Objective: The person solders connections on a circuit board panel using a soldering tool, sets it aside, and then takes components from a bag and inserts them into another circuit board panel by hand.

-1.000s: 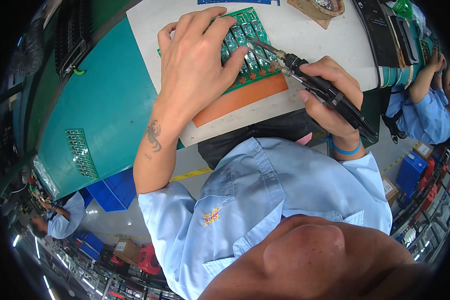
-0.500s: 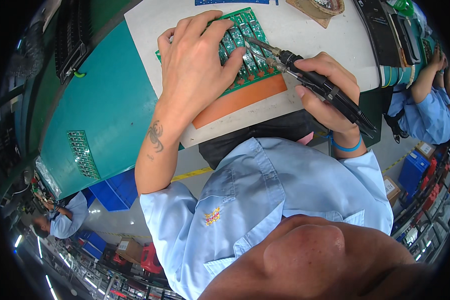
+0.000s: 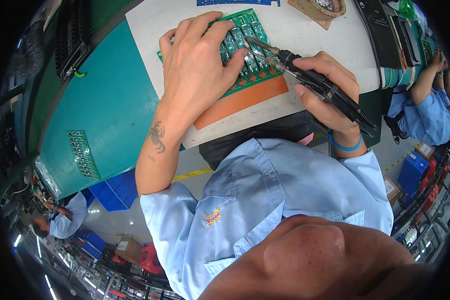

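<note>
Green, with rows of small components and brown-orange tabs along its near edge, the circuit board panel (image 3: 244, 29) lies on the white sheet (image 3: 347, 57), partly covered by the left hand (image 3: 199, 57). That hand is palm down, its fingers bent and spread across the panel, thumb well apart from the forefinger — it rests on the board rather than closing round it, and whether the thumb pinches anything at its tip I cannot tell. The right hand (image 3: 331, 86) is closed round the black soldering iron (image 3: 317, 80), thumb on the near side and forefinger along the far side. The iron slants in from the right, its metal tip and a thin feed tube beside it reaching over the panel near the left thumb; contact is too small to make out.

An orange strip (image 3: 242, 105) shows along the panel's near edge, on the same sheet. Beyond the hands, a blue board (image 3: 237, 2) is cut off by the upper rim, and a round dish (image 3: 329, 6) stands on a brown square. To the left, a second green panel (image 3: 83, 155) lies on the teal mat (image 3: 107, 100), well apart from both hands — with a blue bin (image 3: 114, 192) below the mat's edge
</note>
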Demonstrator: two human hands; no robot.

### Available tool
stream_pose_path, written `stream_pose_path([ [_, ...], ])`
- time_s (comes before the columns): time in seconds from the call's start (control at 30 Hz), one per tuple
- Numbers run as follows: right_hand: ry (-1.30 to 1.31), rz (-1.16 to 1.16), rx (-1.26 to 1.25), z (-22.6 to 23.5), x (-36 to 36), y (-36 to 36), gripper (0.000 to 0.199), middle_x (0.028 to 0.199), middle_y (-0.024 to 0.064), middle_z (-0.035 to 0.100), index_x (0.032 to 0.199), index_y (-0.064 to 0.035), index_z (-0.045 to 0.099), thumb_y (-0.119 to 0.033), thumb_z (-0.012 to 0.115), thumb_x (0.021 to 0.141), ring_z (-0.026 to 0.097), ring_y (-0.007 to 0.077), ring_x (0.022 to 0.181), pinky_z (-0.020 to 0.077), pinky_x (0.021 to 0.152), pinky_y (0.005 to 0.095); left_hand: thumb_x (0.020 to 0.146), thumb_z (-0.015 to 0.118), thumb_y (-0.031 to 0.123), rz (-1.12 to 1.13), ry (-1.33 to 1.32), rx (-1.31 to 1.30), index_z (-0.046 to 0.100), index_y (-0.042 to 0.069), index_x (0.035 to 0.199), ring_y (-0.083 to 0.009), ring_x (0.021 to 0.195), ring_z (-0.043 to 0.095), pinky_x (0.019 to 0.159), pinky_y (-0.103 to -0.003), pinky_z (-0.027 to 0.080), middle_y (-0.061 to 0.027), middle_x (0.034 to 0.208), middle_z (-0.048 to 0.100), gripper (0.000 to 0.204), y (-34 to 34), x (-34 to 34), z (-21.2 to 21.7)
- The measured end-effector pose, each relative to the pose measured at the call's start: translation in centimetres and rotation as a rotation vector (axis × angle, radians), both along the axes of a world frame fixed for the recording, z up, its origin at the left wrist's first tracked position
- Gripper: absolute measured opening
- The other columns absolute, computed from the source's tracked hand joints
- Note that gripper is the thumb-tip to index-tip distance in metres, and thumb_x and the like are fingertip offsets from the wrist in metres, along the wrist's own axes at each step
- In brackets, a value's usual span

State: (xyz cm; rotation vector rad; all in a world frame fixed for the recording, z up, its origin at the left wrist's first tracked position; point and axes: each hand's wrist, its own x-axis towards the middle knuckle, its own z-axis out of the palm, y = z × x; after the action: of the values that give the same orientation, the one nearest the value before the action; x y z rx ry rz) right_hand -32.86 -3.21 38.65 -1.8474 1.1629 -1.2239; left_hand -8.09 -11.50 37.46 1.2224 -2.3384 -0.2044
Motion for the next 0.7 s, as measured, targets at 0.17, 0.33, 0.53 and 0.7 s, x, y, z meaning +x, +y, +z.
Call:
stream_pose_path([
  [0.17, -0.007, -0.009, -0.002, 0.0, -0.1, 0.1, 0.043, 0.09, 0.0107, 0.073, 0.115, 0.003, 0.075, 0.005, 0.075, 0.071, 0.06, 0.0184, 0.074, 0.048, 0.069, 0.027, 0.081, 0.084, 0.025, 0.002, 0.006, 0.002, 0.078, 0.008, 0.116, -0.0255, 0.115, 0.062, 0.106, -0.044, 0.037, -0.007, 0.133, 0.068, 0.039, 0.0, 0.0, 0.0],
  [0.33, -0.009, -0.026, -0.015, 0.1, -0.5, 0.4, 0.044, 0.09, 0.0111, 0.073, 0.115, 0.0032, 0.075, 0.004, 0.075, 0.071, 0.06, 0.0188, 0.074, 0.0482, 0.069, 0.0272, 0.082, 0.084, 0.026, 0.007, 0.005, 0.008, 0.078, 0.008, 0.116, -0.0258, 0.116, 0.062, 0.106, -0.044, 0.038, -0.0072, 0.134, 0.068, 0.039, 0.0, 0.0, -0.1],
  [0.53, -0.009, -0.021, -0.029, 0.3, -0.6, 0.8, 0.045, 0.09, 0.0116, 0.073, 0.115, 0.0034, 0.074, 0.004, 0.075, 0.07, 0.06, 0.0192, 0.073, 0.0486, 0.069, 0.0278, 0.082, 0.084, 0.027, 0.009, -0.012, -0.002, 0.078, 0.008, 0.117, -0.0264, 0.116, 0.062, 0.106, -0.044, 0.038, -0.0078, 0.135, 0.068, 0.04, 0.0, 0.1, -0.1],
  [0.7, -0.027, -0.01, -0.053, 0.4, -0.3, 0.8, 0.045, 0.091, 0.0118, 0.074, 0.115, 0.0034, 0.075, 0.004, 0.075, 0.07, 0.059, 0.0191, 0.073, 0.0489, 0.069, 0.0281, 0.084, 0.084, 0.027, 0.002, -0.02, 0.002, 0.077, 0.008, 0.12, -0.0262, 0.119, 0.063, 0.106, -0.043, 0.042, -0.0056, 0.138, 0.068, 0.041, 0.1, 0.4, 0.9],
])
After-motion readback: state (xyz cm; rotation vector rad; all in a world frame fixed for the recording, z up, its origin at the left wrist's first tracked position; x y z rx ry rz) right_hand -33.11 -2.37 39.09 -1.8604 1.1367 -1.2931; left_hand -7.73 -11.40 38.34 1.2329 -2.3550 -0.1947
